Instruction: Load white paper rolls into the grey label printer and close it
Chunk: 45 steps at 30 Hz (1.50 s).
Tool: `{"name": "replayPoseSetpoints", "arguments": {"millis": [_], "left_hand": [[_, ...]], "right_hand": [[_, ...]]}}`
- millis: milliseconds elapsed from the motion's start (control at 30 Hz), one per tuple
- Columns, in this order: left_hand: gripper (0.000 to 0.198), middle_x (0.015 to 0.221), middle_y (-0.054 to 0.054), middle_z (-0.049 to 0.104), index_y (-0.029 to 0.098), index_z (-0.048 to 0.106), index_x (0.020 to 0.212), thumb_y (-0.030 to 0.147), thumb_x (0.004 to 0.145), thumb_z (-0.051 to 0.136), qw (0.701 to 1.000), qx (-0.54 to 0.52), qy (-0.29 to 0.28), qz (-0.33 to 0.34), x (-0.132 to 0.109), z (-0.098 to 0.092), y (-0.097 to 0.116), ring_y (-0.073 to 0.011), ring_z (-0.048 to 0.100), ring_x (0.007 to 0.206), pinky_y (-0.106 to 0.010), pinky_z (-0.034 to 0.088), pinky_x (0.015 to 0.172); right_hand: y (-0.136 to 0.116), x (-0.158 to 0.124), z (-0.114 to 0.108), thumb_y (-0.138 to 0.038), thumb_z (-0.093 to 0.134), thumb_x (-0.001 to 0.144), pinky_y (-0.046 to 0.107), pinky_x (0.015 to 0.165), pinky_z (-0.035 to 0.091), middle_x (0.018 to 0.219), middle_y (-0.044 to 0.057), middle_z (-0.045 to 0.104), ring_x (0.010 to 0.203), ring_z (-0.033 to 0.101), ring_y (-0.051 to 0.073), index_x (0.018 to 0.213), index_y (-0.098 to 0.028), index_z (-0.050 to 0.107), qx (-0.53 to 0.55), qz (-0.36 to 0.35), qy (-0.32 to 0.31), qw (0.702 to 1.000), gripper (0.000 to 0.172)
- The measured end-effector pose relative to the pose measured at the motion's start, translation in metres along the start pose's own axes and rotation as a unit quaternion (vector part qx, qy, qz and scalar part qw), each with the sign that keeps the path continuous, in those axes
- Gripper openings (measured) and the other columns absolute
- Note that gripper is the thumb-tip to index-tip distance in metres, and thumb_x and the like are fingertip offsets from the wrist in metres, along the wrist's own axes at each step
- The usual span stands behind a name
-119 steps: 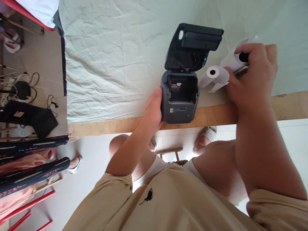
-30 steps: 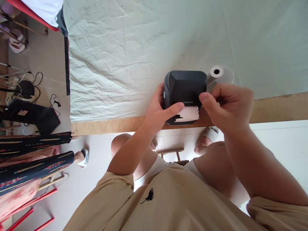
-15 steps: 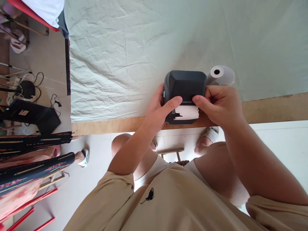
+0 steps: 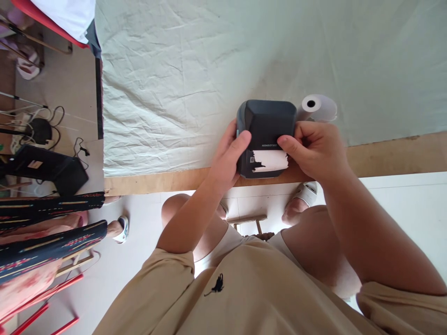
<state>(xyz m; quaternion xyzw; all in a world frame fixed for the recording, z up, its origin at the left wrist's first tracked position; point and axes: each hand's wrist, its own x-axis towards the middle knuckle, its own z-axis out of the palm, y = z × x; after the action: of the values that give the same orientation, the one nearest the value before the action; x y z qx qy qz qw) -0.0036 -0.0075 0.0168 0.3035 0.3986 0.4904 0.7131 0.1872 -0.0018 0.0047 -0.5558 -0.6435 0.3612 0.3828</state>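
Note:
A dark label printer (image 4: 270, 121) rests at the front edge of the cloth-covered table, its lid down. A torn strip of white paper (image 4: 270, 160) sticks out of its slot toward me. My left hand (image 4: 228, 156) wraps the printer's left side, thumb along the top edge. On the right side, my right hand (image 4: 316, 149) grips the casing with curled fingers, and its thumb presses on the lid by the paper. Just behind my right hand lies a white paper roll (image 4: 323, 107) with a dark core hole.
A pale green cloth (image 4: 195, 70) covers the table, with a bare wooden edge (image 4: 157, 181) along the front. At the left are a black device (image 4: 45, 163), tangled cables (image 4: 35, 125) and red stool legs (image 4: 42, 298). Another person's patterned trousers (image 4: 70, 246) show there.
My left thumb has slid left, away from the lid's lettering toward the printer's edge. The printer and roll appear slightly further left and higher. My right hand keeps its grip.

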Motion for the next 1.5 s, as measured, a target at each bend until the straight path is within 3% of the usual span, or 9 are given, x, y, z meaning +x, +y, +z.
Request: {"name": "replayPoseSetpoints", "arguments": {"millis": [167, 367, 533, 733, 967, 1100, 1200, 1367, 1500], "left_hand": [[0.029, 0.12, -0.003, 0.084, 0.024, 0.075, 0.104, 0.051, 0.107, 0.066, 1.0, -0.031, -0.002, 0.003, 0.007, -0.009, -0.007, -0.0287, 0.07, 0.146, -0.042, 0.061, 0.121], [0.031, 0.112, -0.002, 0.086, 0.024, 0.077, 0.098, 0.052, 0.106, 0.068, 0.999, -0.04, -0.001, 0.013, 0.007, -0.01, -0.008, -0.0276, 0.077, 0.135, -0.039, 0.066, 0.112], [0.031, 0.103, -0.001, 0.085, 0.023, 0.076, 0.095, 0.051, 0.106, 0.069, 0.999, -0.035, 0.021, 0.02, 0.007, -0.007, -0.007, -0.0238, 0.083, 0.114, -0.036, 0.068, 0.099], [0.03, 0.104, -0.001, 0.085, 0.023, 0.074, 0.097, 0.053, 0.103, 0.074, 0.999, -0.033, 0.03, 0.024, 0.009, -0.007, -0.009, -0.0241, 0.081, 0.118, -0.036, 0.067, 0.101], [0.04, 0.103, -0.001, 0.084, 0.027, 0.075, 0.101, 0.067, 0.097, 0.076, 0.999, 0.008, 0.035, 0.013, 0.012, -0.013, -0.012, -0.0265, 0.078, 0.129, -0.038, 0.066, 0.104], [0.044, 0.095, -0.001, 0.08, 0.026, 0.077, 0.1, 0.069, 0.101, 0.069, 0.998, 0.048, 0.043, 0.009, 0.008, -0.009, -0.008, -0.0244, 0.079, 0.116, -0.038, 0.066, 0.102], [0.043, 0.09, 0.0, 0.075, 0.025, 0.077, 0.099, 0.065, 0.105, 0.064, 0.996, 0.071, 0.047, 0.019, 0.005, -0.007, -0.006, -0.0191, 0.076, 0.1, -0.034, 0.064, 0.096], [0.038, 0.093, 0.002, 0.074, 0.025, 0.078, 0.098, 0.06, 0.105, 0.066, 0.993, 0.1, 0.055, 0.018, 0.004, -0.009, -0.006, -0.0141, 0.068, 0.097, -0.026, 0.057, 0.099], [0.042, 0.095, 0.001, 0.077, 0.026, 0.079, 0.097, 0.066, 0.104, 0.065, 0.992, 0.105, 0.063, 0.0, 0.003, -0.01, -0.007, -0.0183, 0.074, 0.104, -0.03, 0.058, 0.102]], "right_hand": [[0.001, -0.002, -0.002, -0.068, 0.066, 0.099, 0.029, 0.049, 0.027, 0.055, -0.002, 0.041, 0.052, 0.037, 0.011, 0.064, -0.024, 0.038, 0.03, -0.015, -0.013, 0.999, 0.062], [-0.002, -0.003, -0.007, -0.041, 0.084, 0.079, 0.029, 0.05, 0.027, 0.061, -0.005, 0.043, 0.055, 0.029, 0.008, 0.073, -0.025, 0.033, 0.053, -0.012, -0.034, 0.998, 0.054], [-0.002, -0.003, -0.01, -0.047, 0.089, 0.077, 0.029, 0.048, 0.03, 0.06, -0.007, 0.044, 0.053, 0.033, 0.008, 0.077, -0.026, 0.031, 0.049, 0.017, -0.041, 0.998, 0.061], [-0.014, -0.005, -0.011, -0.052, 0.093, 0.075, 0.031, 0.046, 0.04, 0.057, -0.007, 0.054, 0.049, 0.053, 0.013, 0.078, -0.027, 0.038, 0.026, 0.019, 0.05, 0.998, 0.061], [-0.036, 0.002, -0.005, -0.044, 0.078, 0.097, 0.033, 0.051, 0.047, 0.072, -0.002, 0.062, 0.07, 0.074, 0.02, 0.082, -0.028, 0.046, 0.025, -0.1, 0.22, 0.97, 0.04], [-0.042, 0.01, -0.007, -0.028, 0.068, 0.095, 0.034, 0.06, 0.039, 0.072, -0.001, 0.07, 0.061, 0.059, 0.014, 0.086, -0.025, 0.066, -0.19, -0.099, 0.12, 0.969, 0.009], [-0.042, 0.01, -0.009, -0.027, 0.062, 0.094, 0.033, 0.061, 0.028, 0.074, 0.001, 0.071, 0.064, 0.049, 0.014, 0.091, -0.024, 0.077, -0.317, -0.098, 0.05, 0.942, 0.015], [-0.04, 0.009, -0.011, -0.031, 0.069, 0.091, 0.032, 0.061, 0.017, 0.072, 0.001, 0.065, 0.061, 0.033, 0.011, 0.083, -0.022, 0.068, -0.33, -0.102, -0.015, 0.938, 0.012], [-0.048, 0.005, -0.02, -0.03, 0.074, 0.084, 0.033, 0.059, 0.022, 0.06, 0.0, 0.049, 0.059, 0.034, 0.014, 0.093, -0.027, 0.07, -0.306, -0.101, -0.037, 0.946, 0.01]]}}
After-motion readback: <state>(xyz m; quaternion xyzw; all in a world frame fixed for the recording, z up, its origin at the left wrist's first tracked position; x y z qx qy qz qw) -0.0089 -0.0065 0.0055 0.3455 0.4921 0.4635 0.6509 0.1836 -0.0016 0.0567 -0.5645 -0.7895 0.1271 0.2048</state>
